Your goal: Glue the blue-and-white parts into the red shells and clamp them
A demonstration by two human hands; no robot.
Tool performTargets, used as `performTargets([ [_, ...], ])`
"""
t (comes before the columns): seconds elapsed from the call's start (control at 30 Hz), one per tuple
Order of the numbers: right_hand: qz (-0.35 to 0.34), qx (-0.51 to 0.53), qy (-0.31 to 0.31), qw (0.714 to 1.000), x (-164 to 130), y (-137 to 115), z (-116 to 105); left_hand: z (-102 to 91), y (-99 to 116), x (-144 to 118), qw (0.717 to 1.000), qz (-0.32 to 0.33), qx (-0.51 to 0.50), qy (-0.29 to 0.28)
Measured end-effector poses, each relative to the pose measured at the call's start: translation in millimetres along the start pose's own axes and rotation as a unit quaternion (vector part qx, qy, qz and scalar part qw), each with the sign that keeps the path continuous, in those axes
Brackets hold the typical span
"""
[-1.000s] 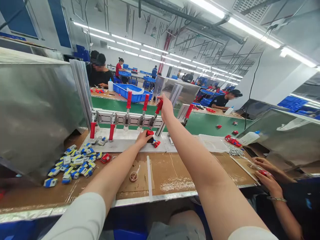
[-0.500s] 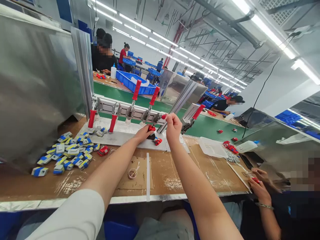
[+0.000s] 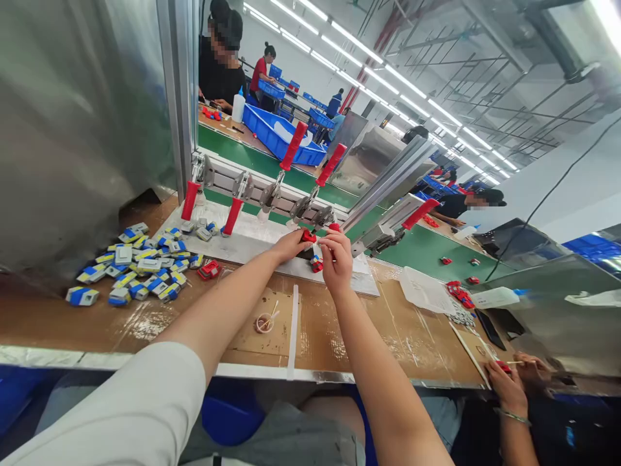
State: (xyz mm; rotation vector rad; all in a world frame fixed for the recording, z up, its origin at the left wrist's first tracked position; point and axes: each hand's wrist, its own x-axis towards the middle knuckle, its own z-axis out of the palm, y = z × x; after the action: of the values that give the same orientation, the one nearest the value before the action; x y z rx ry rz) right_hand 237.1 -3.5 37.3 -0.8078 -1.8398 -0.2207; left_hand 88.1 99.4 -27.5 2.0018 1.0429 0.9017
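Lowered, right hand (image 3: 337,259) joins left hand (image 3: 290,244), apparently touching red part (image 3: 307,237).

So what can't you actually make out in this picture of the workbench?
- Small red part at the clamp fixture: mostly covered by the left hand; its shape is unclear.
- Right hand: its fingers hide whatever they pinch.
- Pile of blue and white pieces: too small for any detail.
- Co-worker's hands: partly cut off at the lower right corner.
- Small cup: contents too small.
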Motion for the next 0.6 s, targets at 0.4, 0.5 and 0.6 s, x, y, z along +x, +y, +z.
performTargets([
  [0.4,0.036,-0.025,-0.019,0.999,-13,-3,8,2.6,-3,1,1.000,0.015,0.003,-0.007],
  [0.5,0.016,-0.076,-0.059,0.995,-25,5,10,2.6,-2,1,1.000,0.019,-0.003,-0.006],
  [0.6,-0.008,-0.154,-0.108,0.982,-36,14,12,3.0,-3,1,1.000,0.015,-0.007,0.000],
])
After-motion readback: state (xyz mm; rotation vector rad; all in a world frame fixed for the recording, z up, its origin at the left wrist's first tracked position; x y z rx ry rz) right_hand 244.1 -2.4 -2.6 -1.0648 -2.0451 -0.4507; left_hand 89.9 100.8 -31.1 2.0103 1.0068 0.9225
